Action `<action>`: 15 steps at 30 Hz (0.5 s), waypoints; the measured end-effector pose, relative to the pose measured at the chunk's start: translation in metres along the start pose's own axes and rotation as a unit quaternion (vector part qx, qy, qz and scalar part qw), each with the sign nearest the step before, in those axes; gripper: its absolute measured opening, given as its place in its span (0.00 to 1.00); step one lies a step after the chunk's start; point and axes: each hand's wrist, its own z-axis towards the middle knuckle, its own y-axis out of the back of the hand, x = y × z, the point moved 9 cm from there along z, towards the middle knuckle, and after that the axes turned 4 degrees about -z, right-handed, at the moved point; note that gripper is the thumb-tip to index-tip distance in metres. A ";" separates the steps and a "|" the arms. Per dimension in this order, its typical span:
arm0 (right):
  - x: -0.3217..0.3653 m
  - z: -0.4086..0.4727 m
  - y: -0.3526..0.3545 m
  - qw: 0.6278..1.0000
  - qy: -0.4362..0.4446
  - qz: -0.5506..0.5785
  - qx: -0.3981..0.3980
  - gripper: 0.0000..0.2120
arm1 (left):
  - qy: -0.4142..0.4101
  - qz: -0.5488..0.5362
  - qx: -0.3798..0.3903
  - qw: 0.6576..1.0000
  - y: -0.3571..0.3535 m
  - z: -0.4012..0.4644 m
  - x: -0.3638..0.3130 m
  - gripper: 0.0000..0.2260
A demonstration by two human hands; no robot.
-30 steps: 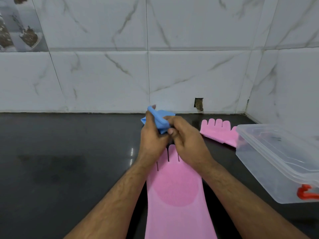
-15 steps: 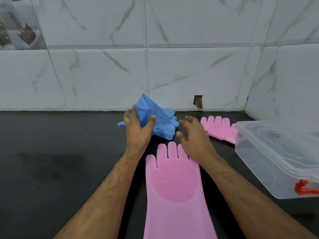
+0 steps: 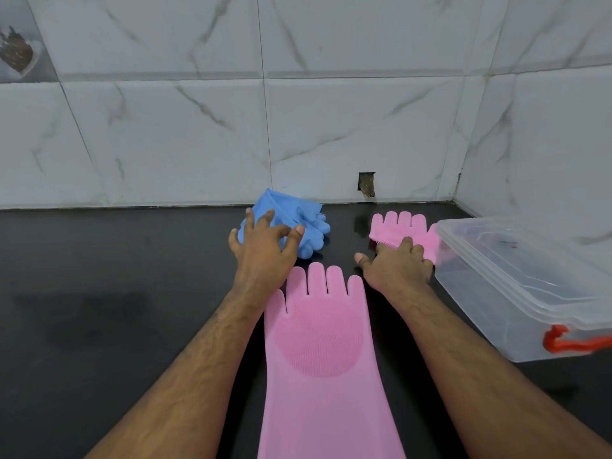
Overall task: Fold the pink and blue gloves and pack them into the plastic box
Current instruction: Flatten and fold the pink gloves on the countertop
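Two pink gloves and a blue bundle lie on the dark counter (image 3: 99, 309), seen from the single head view. The blue gloves (image 3: 298, 226) sit folded near the back wall; the left hand (image 3: 265, 253) hovers over them with fingers spread and loosely bent, gripping nothing that I can see. The right hand (image 3: 397, 263) rests its fingers on the second pink glove (image 3: 397, 226), which lies just beside the plastic box (image 3: 530, 293); whether it pinches the glove I cannot tell. The long pink glove (image 3: 318, 342) lies flat between the forearms, fingers pointing away. The lid seems to be on the box, so packing likely needs it opened first. The blue bundle may spring open once let go, since nothing pins its fold. Pulling the far pink glove could drag it against the box wall and nudge the box. Open counter lies to the left; on the right, the box and the corner wall crowd the hand.
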 end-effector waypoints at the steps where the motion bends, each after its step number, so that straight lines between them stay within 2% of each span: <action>1: 0.001 0.000 0.000 1.000 0.002 0.005 -0.004 0.30 | -0.015 -0.015 0.003 1.000 0.000 0.000 -0.004 0.19; 6: 0.003 -0.002 0.003 1.000 -0.002 0.000 -0.026 0.35 | -0.096 -0.020 0.063 0.993 -0.013 -0.010 -0.027 0.18; 11: 0.013 -0.003 0.007 0.997 0.036 0.065 -0.023 0.34 | -0.151 0.001 0.051 0.987 -0.009 -0.012 -0.046 0.19; 15: 0.024 -0.012 0.041 0.980 0.083 0.092 -0.154 0.28 | -0.160 -0.014 0.051 0.986 -0.010 -0.014 -0.055 0.18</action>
